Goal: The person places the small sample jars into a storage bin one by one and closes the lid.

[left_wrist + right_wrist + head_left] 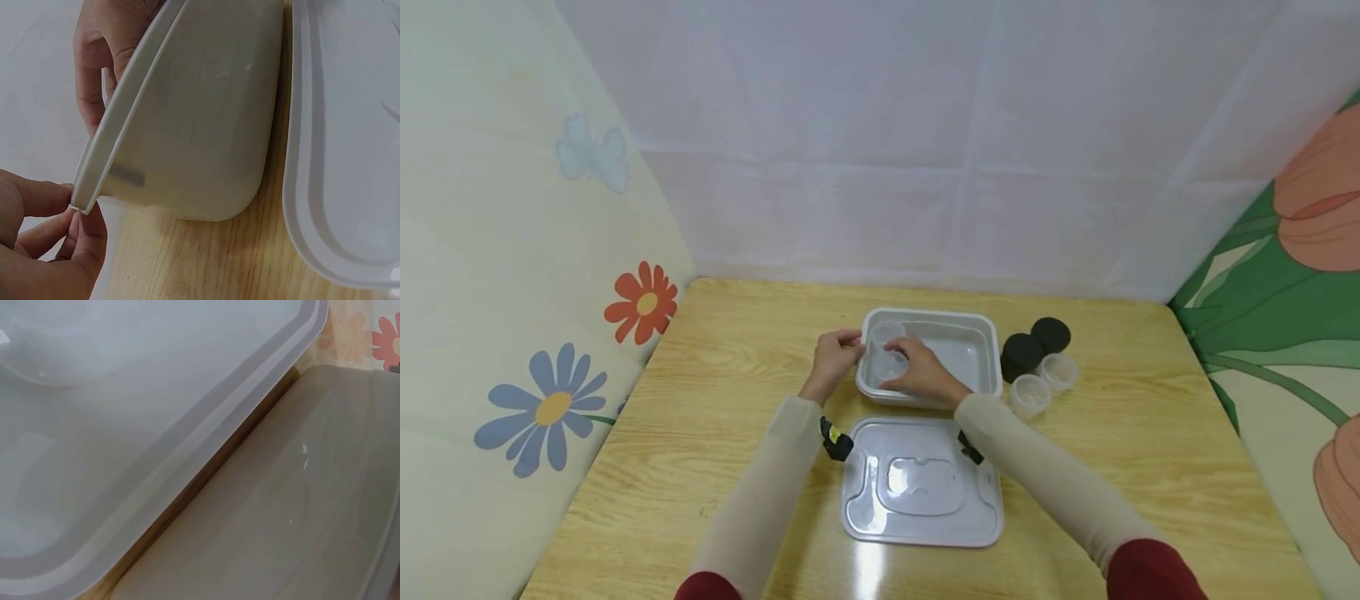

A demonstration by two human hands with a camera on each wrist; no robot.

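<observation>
A white rectangular plastic container [958, 350] sits on the table with its rim up. My left hand [836, 360] pinches the rim at its left side; in the left wrist view, that hand's thumb and fingers [45, 197] close on the rim's corner. Inside the container's left end, my right hand [922, 372] curls its thumb and fingers round a small clear plastic cup [889, 367]. Just behind it stands a second clear cup [888, 332]. The right wrist view shows only the container's outer wall [269, 500] and the lid, with the right hand out of view.
A translucent lid [922, 500] lies flat in front of the container, under the forearms. To the container's right are two black round pieces [1021, 357], [1050, 335], whose kind I cannot tell, and two more clear cups [1029, 395]. A white cloth [880, 167] hangs behind the table.
</observation>
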